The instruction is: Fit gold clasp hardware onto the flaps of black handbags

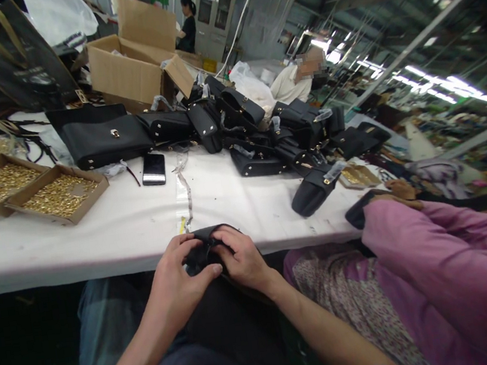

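Note:
A black handbag (240, 322) rests on my lap, its upper end leaning against the table's front edge. My left hand (183, 269) grips the bag's edge from the left, with thumb and fingers curved around it. From the right, my right hand (240, 255) pinches the black material at the same opening. Between my fingertips is a small dark part that I cannot make out. The inside of the bag is mostly hidden by my hands and by shadow.
On the white-covered table (140, 221) stand cardboard trays of small gold fittings (61, 193), a phone (153, 170) and a pile of black handbags (258, 156). A cardboard box (127, 66) is behind. A co-worker in a pink sleeve (415, 243) sits close on my right.

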Available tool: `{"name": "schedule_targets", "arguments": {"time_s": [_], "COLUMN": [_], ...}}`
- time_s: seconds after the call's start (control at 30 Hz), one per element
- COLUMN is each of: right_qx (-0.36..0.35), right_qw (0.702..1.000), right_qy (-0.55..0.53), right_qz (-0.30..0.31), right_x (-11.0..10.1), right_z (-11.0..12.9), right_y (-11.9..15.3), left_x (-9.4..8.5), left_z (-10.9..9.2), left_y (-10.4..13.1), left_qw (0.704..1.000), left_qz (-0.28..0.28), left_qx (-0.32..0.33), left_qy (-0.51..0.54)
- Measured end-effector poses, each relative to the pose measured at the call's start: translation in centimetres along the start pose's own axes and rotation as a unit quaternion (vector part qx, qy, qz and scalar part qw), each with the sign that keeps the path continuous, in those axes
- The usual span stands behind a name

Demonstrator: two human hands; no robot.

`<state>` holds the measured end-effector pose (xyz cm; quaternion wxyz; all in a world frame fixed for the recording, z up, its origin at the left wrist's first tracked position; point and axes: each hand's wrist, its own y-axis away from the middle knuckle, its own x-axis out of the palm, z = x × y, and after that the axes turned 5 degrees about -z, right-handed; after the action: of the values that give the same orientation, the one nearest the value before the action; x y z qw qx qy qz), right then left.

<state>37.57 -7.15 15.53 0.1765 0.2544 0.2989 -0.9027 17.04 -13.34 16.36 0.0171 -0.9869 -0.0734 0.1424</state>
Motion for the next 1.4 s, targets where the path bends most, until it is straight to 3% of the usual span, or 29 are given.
{"name": "schedule_targets", "arguments": {"time_s": [0.2, 0.37, 0.53, 0.97, 1.07, 1.23, 1.4], "right_qx": [-0.05, -0.079, -0.107, -0.139, -0.104, -0.103, -0.131], "right_qw": [0.998, 0.99, 0.984, 0.949, 0.954, 0.974, 0.972], "right_qy": [0.043, 0.114, 0.135, 0.282, 0.282, 0.181, 0.184], "right_qz": [0.003, -0.029, -0.045, 0.02, 0.013, -0.089, -0.069], "right_x": [0.7, 1.4, 1.6, 0.8, 0.8, 1.2, 0.8], "right_z": [-0.2, -0.6, -0.1, 0.6, 0.9, 0.4, -0.6], "right_y": [0.1, 0.8, 1.1, 0.9, 1.4, 3.2, 4.0], "left_x": [-0.2, 0.0, 0.3, 0.4, 0.4, 0.5, 1.0], "left_z": [-0.4, -0.3, -0.3, 0.5, 0.6, 0.4, -0.1], "left_y": [0.1, 0.2, 0.1, 0.6, 0.4, 0.0, 0.1], "left_qw": [0.999, 0.999, 0.997, 0.994, 0.992, 0.989, 0.99], "left_qz": [0.006, -0.002, -0.005, -0.007, -0.012, 0.006, 0.007], "left_qx": [-0.023, -0.014, -0.048, -0.083, -0.089, -0.102, -0.103], "left_qy": [0.042, 0.029, 0.056, 0.074, 0.084, 0.11, 0.097]}}
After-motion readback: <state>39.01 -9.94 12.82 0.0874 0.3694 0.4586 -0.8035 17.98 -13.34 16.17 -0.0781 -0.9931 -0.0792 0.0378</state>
